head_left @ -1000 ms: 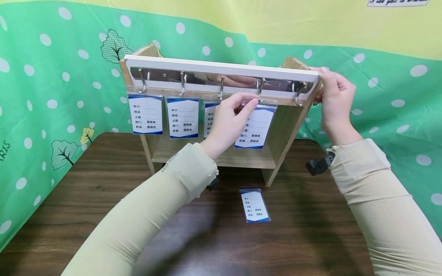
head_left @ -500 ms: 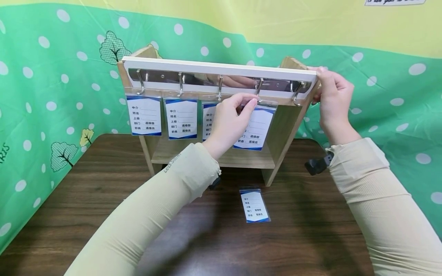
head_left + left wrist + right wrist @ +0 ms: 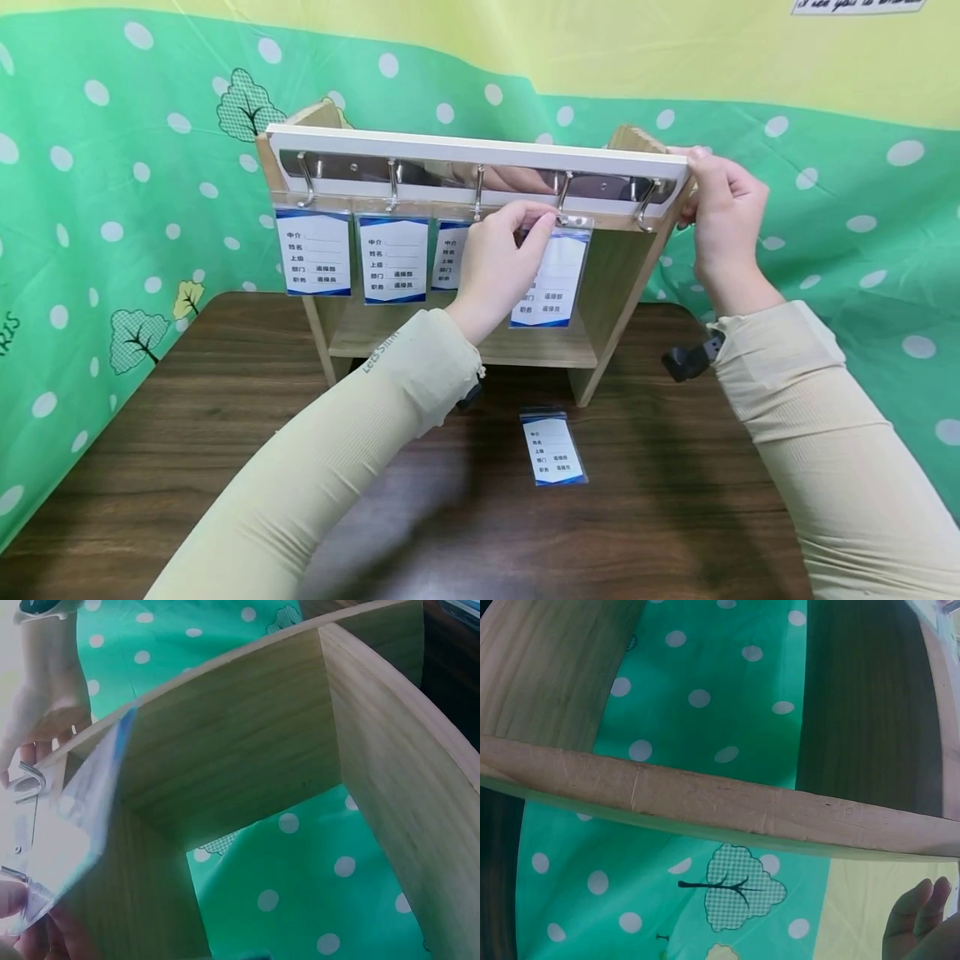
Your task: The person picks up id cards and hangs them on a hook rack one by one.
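Badges (image 3: 393,258): three hanging, one pinched by left hand (image 3: 498,262), one on table (image 3: 652,500); five hooks (image 3: 478,190); right hand (image 3: 726,221) grips rack (image 3: 442,143).

Dotted green-and-yellow cloth (image 3: 465,62) behind dark wood-grain table (image 3: 637,517); tree prints (image 3: 140,337) left; lettered patch (image 3: 857,6) top right.

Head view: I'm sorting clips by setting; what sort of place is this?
Probably a staged indoor workspace: a dark brown wood-grain table, a green and yellow fabric backdrop, and a pale wooden rack with metal hooks.
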Demonstrator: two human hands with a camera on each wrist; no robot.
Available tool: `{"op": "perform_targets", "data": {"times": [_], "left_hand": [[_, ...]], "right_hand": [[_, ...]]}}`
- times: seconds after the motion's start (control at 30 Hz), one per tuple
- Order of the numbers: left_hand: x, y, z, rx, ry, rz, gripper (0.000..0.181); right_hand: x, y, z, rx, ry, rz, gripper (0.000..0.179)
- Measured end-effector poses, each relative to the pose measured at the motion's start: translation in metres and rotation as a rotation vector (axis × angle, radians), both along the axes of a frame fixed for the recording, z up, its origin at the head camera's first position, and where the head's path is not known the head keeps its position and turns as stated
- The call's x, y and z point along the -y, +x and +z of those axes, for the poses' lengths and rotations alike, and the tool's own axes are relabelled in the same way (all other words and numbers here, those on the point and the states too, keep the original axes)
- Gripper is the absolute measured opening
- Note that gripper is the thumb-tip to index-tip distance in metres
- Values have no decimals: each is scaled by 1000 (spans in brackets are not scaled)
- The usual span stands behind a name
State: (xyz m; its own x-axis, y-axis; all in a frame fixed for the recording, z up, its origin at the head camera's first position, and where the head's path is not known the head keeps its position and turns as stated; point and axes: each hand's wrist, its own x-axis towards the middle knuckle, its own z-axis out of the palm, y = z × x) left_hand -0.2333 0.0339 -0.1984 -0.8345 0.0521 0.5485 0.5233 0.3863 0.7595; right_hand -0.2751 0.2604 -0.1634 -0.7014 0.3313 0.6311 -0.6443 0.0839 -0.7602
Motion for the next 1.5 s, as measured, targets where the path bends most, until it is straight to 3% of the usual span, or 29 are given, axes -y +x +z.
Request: {"op": "perform_targets", "data": {"times": [0.27, 0.83, 1.1, 1.5], "left_hand": [[0, 0, -1, 13, -28, 42, 26], [8, 8, -30, 81, 41, -79, 28], [18, 10, -41, 42, 71, -84, 23], [26, 13, -58, 70, 105, -86, 21]], "right_hand": [[1, 0, 1, 0, 0, 5, 19], [3, 1, 1, 1, 9, -9, 18], [2, 2, 1, 5, 18, -15, 19], [1, 2, 0, 14, 15, -19, 20]]}}
